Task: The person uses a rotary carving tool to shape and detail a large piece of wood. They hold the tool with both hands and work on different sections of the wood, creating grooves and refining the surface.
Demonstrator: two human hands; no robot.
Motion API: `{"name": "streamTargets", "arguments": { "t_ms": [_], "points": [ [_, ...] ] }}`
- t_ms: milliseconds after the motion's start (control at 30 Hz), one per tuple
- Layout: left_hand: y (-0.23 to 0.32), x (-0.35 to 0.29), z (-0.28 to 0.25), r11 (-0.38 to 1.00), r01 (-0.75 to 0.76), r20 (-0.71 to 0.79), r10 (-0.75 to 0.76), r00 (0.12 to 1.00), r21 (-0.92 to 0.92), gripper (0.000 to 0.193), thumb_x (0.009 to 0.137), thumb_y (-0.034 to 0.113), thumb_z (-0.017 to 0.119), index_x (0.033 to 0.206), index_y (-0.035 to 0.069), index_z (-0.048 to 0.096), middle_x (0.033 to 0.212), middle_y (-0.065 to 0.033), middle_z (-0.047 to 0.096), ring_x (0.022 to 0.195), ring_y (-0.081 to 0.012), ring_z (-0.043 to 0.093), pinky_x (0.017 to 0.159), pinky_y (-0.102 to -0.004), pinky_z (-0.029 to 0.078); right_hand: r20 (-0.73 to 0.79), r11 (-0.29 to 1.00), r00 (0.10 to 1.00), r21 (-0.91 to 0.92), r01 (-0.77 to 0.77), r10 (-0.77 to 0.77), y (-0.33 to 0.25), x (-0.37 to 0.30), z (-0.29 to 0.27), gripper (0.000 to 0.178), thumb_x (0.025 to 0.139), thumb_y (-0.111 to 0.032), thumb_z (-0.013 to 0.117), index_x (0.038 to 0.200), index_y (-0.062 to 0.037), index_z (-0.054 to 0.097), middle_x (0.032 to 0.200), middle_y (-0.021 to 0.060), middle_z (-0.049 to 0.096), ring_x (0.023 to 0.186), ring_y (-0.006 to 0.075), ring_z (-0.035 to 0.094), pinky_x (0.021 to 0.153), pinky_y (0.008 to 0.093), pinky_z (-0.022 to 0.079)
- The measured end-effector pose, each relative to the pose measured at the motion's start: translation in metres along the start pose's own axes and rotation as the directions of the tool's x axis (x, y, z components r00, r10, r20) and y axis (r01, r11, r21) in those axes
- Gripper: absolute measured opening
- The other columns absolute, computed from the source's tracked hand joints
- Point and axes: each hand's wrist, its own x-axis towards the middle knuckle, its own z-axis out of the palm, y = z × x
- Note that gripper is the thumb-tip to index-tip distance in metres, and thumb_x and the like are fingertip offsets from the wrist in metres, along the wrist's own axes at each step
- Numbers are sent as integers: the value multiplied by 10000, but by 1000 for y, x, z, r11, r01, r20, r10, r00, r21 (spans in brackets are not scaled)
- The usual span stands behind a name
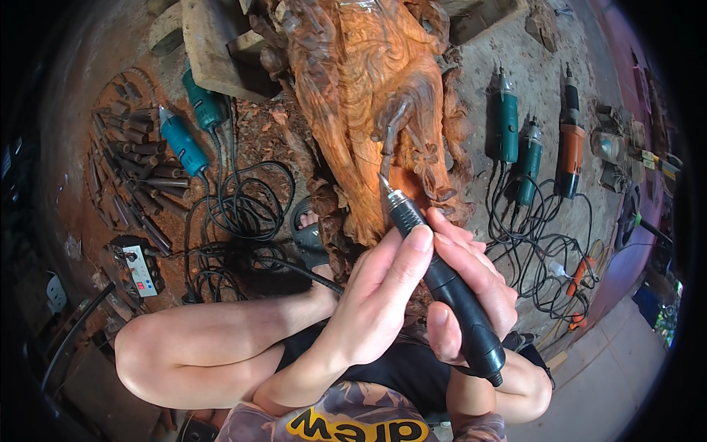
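Note:
Both my hands are closed around a black rotary carving tool (471, 324), held slantwise with its tip pointing up and away from me. My left hand (375, 295) steadies the front part, its thumb laid on the barrel near the metal collar. Wrapped about the thicker body is my right hand (486, 283), with the thumb on the near side. The thin pointed burr (384, 181) meets or nearly meets a carved reddish-brown wood sculpture (346, 110), beside a slender dark raised stem. Relief folds and knobbly shapes cover the sculpture. Contact at the tip is too small to confirm.
Teal die grinders (184, 144) and a heap of brown cylindrical tools (143, 158) lie at left, near a white power strip (140, 271). More teal grinders (506, 121) and an orange-black one (572, 151) rest at right. Tangled black cables (250, 199) spread on both sides.

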Motion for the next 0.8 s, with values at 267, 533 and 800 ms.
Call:
{"name": "streamTargets", "arguments": {
  "t_ms": [267,533,800],
  "points": [
    [4,3,-3,999,-1,2,1,1000,-36,516,1092,375,334,1296,-69,498,1229,-179,604,1205,-258,569,1069,-384,415,-38,996,999,-92,-6,2,-10,4,9,423,864,-194,668,1143,123,651,1152,349,652,941,348,725,848,366,565],
    [-16,-4,-5,985,-98,98,85,992,139,496,1094,359,328,1331,-54,468,1267,-170,596,1232,-238,551,1073,-368,400,74,994,997,105,8,-15,3,-6,-13,505,878,-300,667,1146,128,644,1153,359,645,1013,396,705,907,431,550],
    [-32,-6,2,999,-38,2,38,999,22,502,1098,364,306,1358,-41,449,1319,-181,556,1268,-219,515,1113,-359,358,184,970,975,187,-159,124,11,-4,-27,448,854,-254,662,1112,113,662,1087,330,678,1067,408,686,937,444,538]
  ]
}}
